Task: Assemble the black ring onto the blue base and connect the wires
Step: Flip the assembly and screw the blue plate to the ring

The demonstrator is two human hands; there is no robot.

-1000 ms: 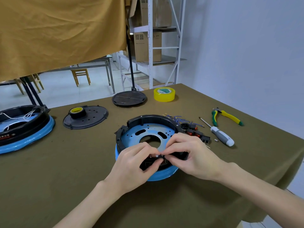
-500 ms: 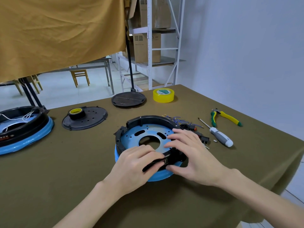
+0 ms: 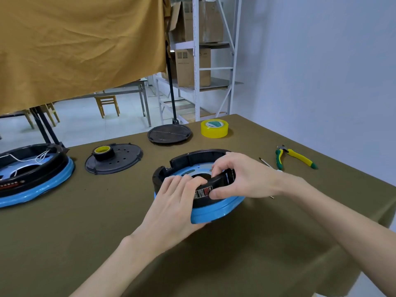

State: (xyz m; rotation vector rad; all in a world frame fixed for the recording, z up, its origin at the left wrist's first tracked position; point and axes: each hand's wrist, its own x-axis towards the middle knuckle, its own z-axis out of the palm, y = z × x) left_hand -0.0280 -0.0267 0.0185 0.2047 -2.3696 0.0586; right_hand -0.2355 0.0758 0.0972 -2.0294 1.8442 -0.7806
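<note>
Hands have shifted in the last second: both were pinching something small together at the near rim, and now they sit spread on the black ring [image 3: 188, 160] itself. The left hand [image 3: 177, 202] wraps the near edge, fingers curled over the ring and palm against the blue base [image 3: 216, 213]. The right hand [image 3: 240, 179] grips the ring's right side, thumb just beside the label [image 3: 202, 192]. Ring sits on the base in the middle of the table [image 3: 85, 221]. This looks like seating or turning the ring into place; the wires are hidden behind the right hand, so their connection cannot be judged.
</note>
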